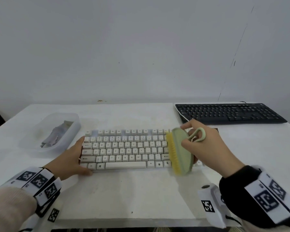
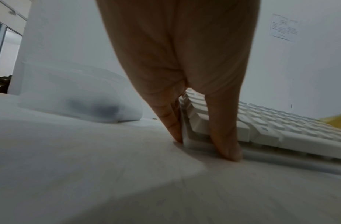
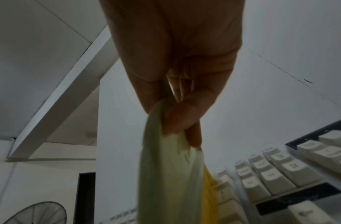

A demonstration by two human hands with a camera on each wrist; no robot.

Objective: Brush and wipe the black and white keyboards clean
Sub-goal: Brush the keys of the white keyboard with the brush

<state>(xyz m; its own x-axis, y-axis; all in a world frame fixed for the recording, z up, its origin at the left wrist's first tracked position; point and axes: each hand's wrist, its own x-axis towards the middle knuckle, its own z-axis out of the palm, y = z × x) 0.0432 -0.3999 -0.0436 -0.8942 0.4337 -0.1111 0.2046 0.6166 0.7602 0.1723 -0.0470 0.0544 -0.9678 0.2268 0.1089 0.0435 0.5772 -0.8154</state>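
The white keyboard (image 1: 124, 149) lies in the middle of the table. My left hand (image 1: 74, 158) holds its left end, fingers against the side edge (image 2: 173, 121) and thumb on the front corner. My right hand (image 1: 206, 144) grips a pale green brush (image 1: 181, 151) with yellow bristles (image 1: 172, 153), tilted on edge over the keyboard's right end; the bristles face left and touch the keys. The green brush body (image 3: 165, 174) hangs below my fingers in the right wrist view, beside the keys (image 3: 276, 171). The black keyboard (image 1: 229, 113) lies at the back right.
A clear plastic tub (image 1: 50, 133) holding a grey cloth (image 1: 57, 133) stands left of the white keyboard. The tub (image 2: 75, 97) is close to my left hand. The table's front edge (image 1: 124, 221) runs near me. A white wall rises behind the table.
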